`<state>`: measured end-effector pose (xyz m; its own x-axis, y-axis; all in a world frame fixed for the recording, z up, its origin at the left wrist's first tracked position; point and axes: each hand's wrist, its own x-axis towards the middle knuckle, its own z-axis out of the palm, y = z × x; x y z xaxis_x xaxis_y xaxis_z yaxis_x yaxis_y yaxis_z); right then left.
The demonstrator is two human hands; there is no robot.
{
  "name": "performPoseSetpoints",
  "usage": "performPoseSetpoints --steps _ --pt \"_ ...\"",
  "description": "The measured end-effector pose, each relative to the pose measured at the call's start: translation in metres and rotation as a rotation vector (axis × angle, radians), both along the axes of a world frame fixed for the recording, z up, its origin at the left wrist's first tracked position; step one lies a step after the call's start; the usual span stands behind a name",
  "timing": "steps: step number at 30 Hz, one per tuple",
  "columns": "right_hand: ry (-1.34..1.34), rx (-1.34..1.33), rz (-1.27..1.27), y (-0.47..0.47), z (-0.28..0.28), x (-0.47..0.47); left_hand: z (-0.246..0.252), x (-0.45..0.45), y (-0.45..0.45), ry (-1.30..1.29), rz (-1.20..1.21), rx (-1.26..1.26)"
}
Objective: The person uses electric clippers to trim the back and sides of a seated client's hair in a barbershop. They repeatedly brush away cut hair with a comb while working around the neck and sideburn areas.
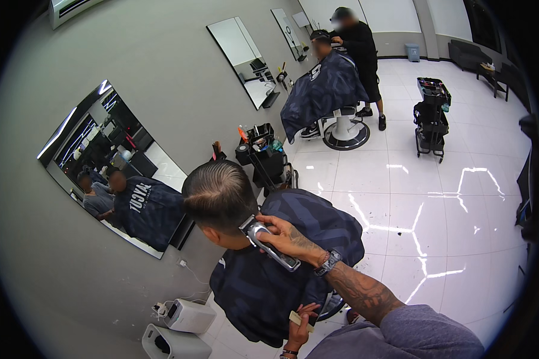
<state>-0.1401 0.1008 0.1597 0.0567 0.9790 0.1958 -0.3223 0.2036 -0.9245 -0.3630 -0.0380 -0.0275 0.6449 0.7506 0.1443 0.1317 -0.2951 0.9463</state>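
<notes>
My right hand (280, 238), with a watch on its wrist, is closed around a silver and black hair clipper (271, 247). The clipper's blade end is at the back of a seated client's head (220, 197), by the nape; whether it touches the hair I cannot tell. That hair is short at the sides, longer and combed on top. A dark patterned barber's cape (269, 287) covers the client's shoulders and body. Low in front of me, my left hand (299, 332) grips a pale, cream-coloured comb (296, 317), partly hidden by my fingers.
A tilted-looking wall mirror (117, 175) reflects the client and me. Beyond the client stands a black tool trolley (262, 157); another trolley (431, 116) is farther right. A co-worker (359, 49) tends a second caped client (323, 85). A white bin (175, 343) stands below the wall.
</notes>
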Motion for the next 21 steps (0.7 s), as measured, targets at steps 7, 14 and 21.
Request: performPoseSetpoints --steps 7,14,21 --pt "-0.360 -0.072 -0.041 -0.002 -0.003 0.010 0.002 0.000 0.000 -0.004 -0.013 0.044" --pt "-0.341 -0.083 0.086 0.011 0.000 0.019 -0.002 0.001 0.000 -0.022 -0.002 0.012" --pt "-0.360 -0.082 0.107 0.016 0.001 0.030 -0.001 0.000 0.000 -0.013 0.008 -0.014"
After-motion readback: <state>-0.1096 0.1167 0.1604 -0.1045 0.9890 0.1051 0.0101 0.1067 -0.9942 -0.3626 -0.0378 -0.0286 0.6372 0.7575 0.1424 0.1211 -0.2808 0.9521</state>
